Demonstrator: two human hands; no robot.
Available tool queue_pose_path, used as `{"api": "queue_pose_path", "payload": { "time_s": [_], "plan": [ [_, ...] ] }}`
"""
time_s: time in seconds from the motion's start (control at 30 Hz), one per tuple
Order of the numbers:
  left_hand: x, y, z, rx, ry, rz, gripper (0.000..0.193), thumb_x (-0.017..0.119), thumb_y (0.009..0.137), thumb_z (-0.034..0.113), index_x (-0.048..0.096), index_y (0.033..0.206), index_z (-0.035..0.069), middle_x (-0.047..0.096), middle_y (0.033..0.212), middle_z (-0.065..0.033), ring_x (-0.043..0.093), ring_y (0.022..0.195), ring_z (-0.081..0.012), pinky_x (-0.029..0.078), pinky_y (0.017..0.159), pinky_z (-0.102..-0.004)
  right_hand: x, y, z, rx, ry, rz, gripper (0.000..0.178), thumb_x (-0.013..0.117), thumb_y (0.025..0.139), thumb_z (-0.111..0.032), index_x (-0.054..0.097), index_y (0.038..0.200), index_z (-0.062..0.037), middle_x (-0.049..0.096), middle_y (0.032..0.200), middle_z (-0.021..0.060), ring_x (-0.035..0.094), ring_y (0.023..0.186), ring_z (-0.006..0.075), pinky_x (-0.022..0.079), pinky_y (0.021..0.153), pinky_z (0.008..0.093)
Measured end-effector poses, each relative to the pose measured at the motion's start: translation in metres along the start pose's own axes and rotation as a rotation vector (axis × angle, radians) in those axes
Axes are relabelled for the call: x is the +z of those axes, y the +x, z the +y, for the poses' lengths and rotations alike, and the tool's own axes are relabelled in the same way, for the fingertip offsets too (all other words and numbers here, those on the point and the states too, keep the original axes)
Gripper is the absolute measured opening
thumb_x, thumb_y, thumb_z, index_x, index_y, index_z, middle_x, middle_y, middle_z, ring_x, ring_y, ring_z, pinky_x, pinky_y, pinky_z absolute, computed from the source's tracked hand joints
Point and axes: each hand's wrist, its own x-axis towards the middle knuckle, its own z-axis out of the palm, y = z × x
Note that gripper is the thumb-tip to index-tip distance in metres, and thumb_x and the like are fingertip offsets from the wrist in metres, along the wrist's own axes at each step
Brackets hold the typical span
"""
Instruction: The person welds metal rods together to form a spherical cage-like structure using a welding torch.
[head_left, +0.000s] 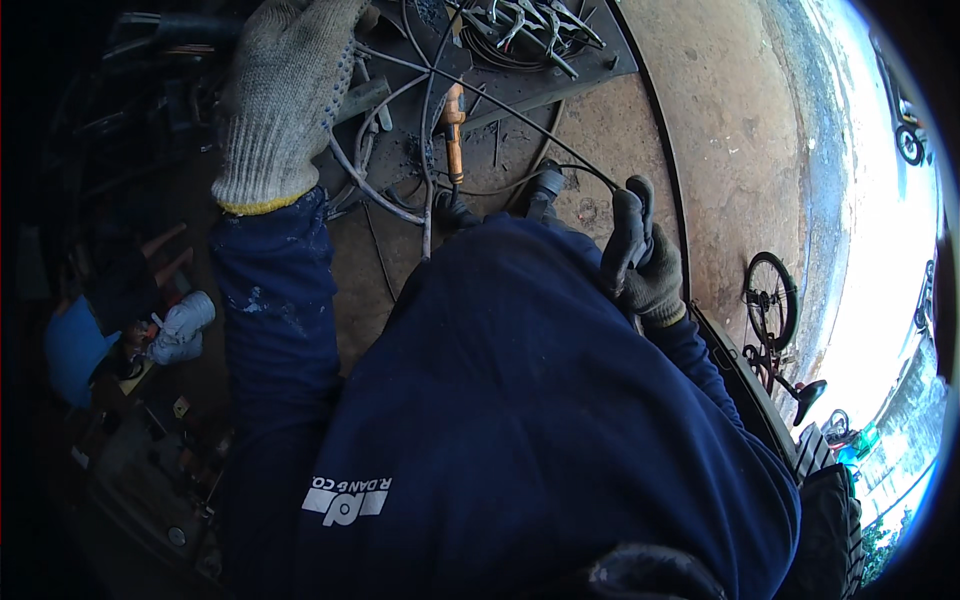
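Close at right hand, black cable

Blk cable, thin, smooth-looking, bare of visible kinks; runs diag. from among other cables over the bench, nearly str8, down to dk fingertips of R gloved hand, where it's held. 2nd blk strand joins it approx. there; end hidden in grip, can't tell type.
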Motion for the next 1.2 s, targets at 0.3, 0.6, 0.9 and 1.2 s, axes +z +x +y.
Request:
{"api": "queue_pose_path", "payload": {
  "time_s": [0.3,0.6,0.9,1.2],
  "plan": [
    [-0.002,0.003,0.001,0.023,0.028,-0.023,0.035,0.061,0.094,0.025,0.061,0.124,0.007,0.056,0.088,0.0013,0.055,0.081,-0.0100,0.058,0.070,-0.0333,-0.007,0.002,-0.002,0.023,-0.021,-0.080,0.051,0.079,0.070,-0.027,0.063,0.109,0.0008,0.069,0.088,0.0171,0.071,0.085,0.0264,0.053,0.077,0.0348],
    [-0.034,0.037,-0.044,0.070,0.038,-0.031,0.036,0.065,0.092,0.026,0.067,0.121,0.005,0.067,0.089,-0.0040,0.066,0.094,-0.0139,0.048,0.081,-0.0264,-0.008,0.010,0.014,0.156,0.356,0.064,0.055,0.078,0.081,-0.011,0.053,0.128,0.0031,0.064,0.089,0.0039,0.065,0.073,0.0125,0.057,0.072,0.0295],
    [-0.037,0.034,-0.046,0.104,0.053,-0.022,0.039,0.065,0.093,0.028,0.065,0.125,0.006,0.064,0.084,-0.0028,0.065,0.089,-0.0125,0.049,0.077,-0.0242,0.011,0.092,-0.019,0.077,0.428,0.007,0.036,0.071,0.089,-0.012,0.056,0.120,-0.0002,0.064,0.084,0.0044,0.063,0.066,0.0116,0.053,0.058,0.0256],
    [-0.036,0.031,-0.046,0.055,0.064,-0.009,0.040,0.064,0.093,0.029,0.064,0.126,0.006,0.064,0.086,-0.0034,0.066,0.092,-0.0149,0.049,0.078,-0.0250,0.021,0.115,-0.050,0.101,0.262,-0.074,0.038,0.071,0.084,-0.021,0.062,0.113,0.0016,0.069,0.093,0.0091,0.064,0.081,0.0148,0.052,0.074,0.0315]
  ]
}}
